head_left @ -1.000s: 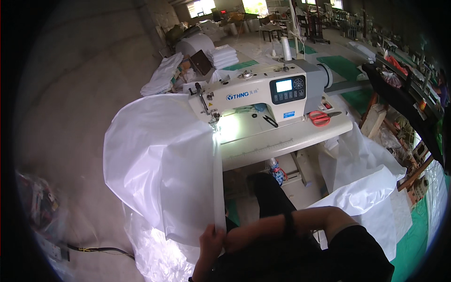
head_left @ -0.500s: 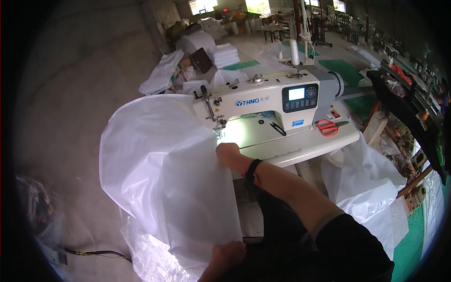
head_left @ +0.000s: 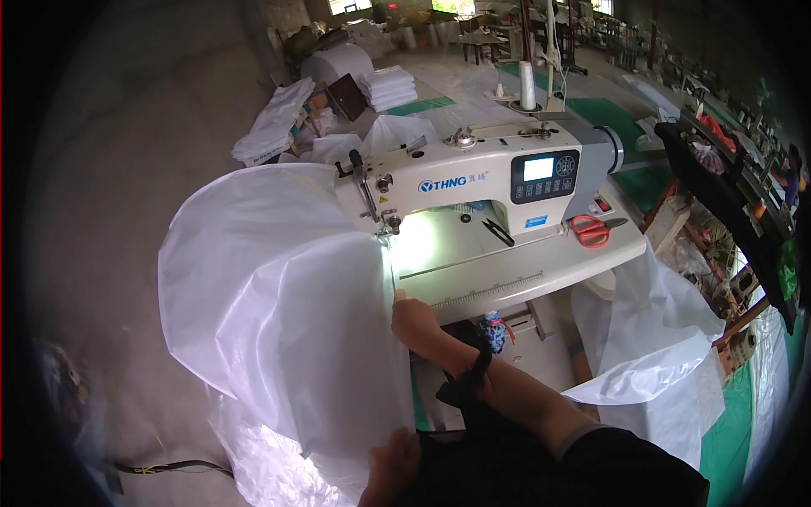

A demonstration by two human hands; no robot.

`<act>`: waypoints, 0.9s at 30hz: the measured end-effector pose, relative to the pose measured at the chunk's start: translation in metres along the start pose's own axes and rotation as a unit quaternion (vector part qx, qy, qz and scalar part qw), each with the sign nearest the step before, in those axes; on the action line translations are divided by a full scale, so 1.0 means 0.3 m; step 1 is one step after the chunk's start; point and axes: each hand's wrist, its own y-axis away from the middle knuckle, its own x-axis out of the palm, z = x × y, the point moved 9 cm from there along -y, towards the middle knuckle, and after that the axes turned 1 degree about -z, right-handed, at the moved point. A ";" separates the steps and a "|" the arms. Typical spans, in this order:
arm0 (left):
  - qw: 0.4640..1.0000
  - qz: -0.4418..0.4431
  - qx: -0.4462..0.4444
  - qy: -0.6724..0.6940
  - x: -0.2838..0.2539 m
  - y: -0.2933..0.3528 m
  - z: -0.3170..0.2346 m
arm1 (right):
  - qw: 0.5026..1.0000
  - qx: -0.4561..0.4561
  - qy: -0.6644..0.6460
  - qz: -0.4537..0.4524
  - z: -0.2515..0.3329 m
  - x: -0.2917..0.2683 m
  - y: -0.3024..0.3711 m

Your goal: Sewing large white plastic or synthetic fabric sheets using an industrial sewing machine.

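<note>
A large, thin white plastic-like sheet (head_left: 296, 313) hangs over the left end of a white sewing machine (head_left: 456, 177), its right edge running from under the lit needle area down toward me. My right hand (head_left: 414, 323) is closed on that edge, just below the needle and at the front of the machine bed; a dark band circles the wrist. Lower down the same edge, close to my body, my left hand (head_left: 394, 460) is closed on the sheet. It is slightly blurred, and its fingertips are partly hidden.
Red-handled scissors (head_left: 591, 231) and black thread snips (head_left: 498, 232) lie on the machine bed. A white thread cone (head_left: 527, 86) stands behind. More white sheeting (head_left: 650, 338) hangs at the right. Folded white stacks (head_left: 389, 89) sit at the back, and a cable (head_left: 173, 466) crosses the floor.
My right hand has moved back from the needle toward me along the sheet's edge. My left hand has shifted slightly left, and the sheet has moved a little left too.
</note>
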 end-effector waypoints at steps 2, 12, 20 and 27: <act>1.000 -0.009 -0.017 0.011 -0.007 -0.028 -0.001 | 1.000 0.010 -0.017 -0.016 -0.006 -0.006 0.012; 0.995 -0.017 -0.080 0.065 0.020 -0.156 0.027 | 1.000 -0.009 -0.024 0.005 0.002 0.016 0.063; 0.989 -0.048 -0.019 0.137 0.089 -0.250 0.060 | 0.999 -0.008 -0.043 0.002 0.001 0.046 0.087; 0.995 -0.067 0.056 0.057 -0.013 -0.328 -0.017 | 1.000 -0.021 -0.018 -0.004 0.004 0.036 0.102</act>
